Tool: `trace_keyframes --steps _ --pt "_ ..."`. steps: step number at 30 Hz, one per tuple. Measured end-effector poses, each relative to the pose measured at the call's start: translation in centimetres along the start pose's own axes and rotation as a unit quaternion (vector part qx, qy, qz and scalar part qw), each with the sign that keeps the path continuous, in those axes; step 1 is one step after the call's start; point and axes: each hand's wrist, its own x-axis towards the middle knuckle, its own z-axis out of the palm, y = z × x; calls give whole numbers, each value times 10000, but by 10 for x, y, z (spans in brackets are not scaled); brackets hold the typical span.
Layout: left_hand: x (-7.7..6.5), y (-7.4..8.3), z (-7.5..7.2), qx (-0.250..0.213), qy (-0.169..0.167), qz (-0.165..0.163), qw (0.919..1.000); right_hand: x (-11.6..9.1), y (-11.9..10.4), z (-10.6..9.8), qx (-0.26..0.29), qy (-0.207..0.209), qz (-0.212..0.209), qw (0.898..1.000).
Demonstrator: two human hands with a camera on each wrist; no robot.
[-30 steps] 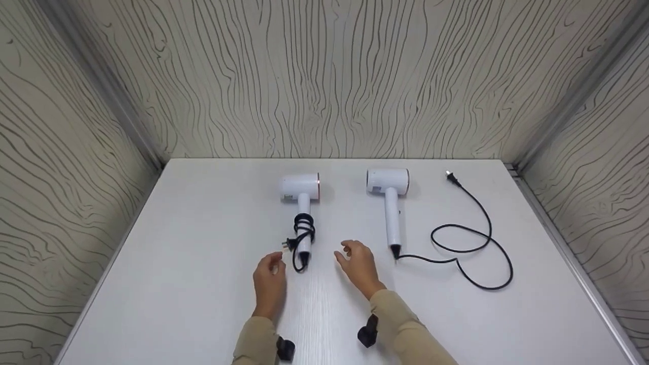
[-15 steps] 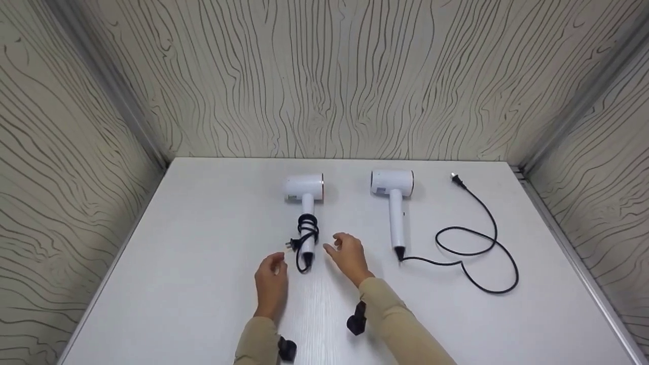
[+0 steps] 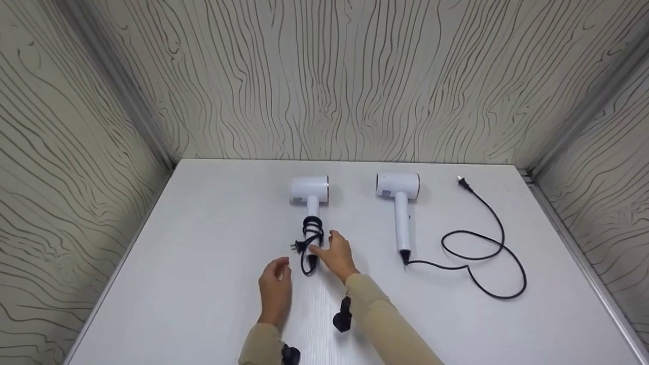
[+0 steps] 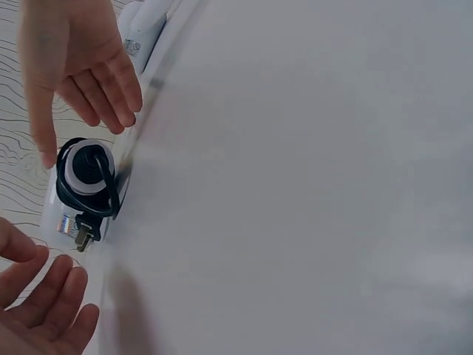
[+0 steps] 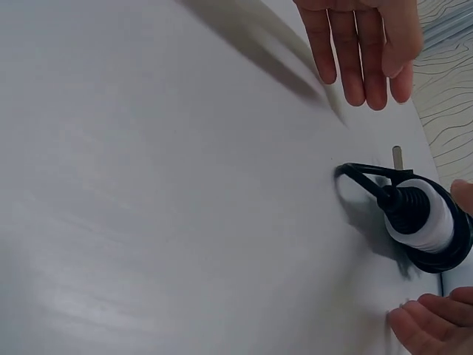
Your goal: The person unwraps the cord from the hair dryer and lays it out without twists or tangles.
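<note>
A white hair dryer (image 3: 310, 189) lies on the white table, its black cord (image 3: 313, 225) wound round the handle and its plug (image 3: 298, 246) sticking out to the left. My right hand (image 3: 338, 257) is at the lower handle, thumb over it from the right and the other fingers spread along the right side. In the left wrist view, the fingers of the right hand (image 4: 85, 59) are straight and parted from the thumb around the handle end. To the lower left of the plug, my left hand (image 3: 275, 291) hovers with relaxed fingers, holding nothing.
A second white hair dryer (image 3: 398, 186) lies to the right, its black cord (image 3: 499, 295) spread loosely in loops and its plug (image 3: 464, 183) near the back edge. Wood-pattern panels (image 3: 324, 81) wall in the table (image 3: 203, 228) at the back and sides.
My right hand has moved left, from beside the wound-cord hair dryer to its handle. The left hand has hardly moved. The whole scene has shifted slightly right in the view.
</note>
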Motion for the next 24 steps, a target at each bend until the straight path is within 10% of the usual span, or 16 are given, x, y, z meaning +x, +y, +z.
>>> trace_keyframes --steps 16,24 --pt "-3 -1 1 -22 64 171 9998 1 -1 9 14 -202 -509 9985" --pt "-3 2 0 30 74 62 9999 2 -2 4 73 -118 -98 9999"
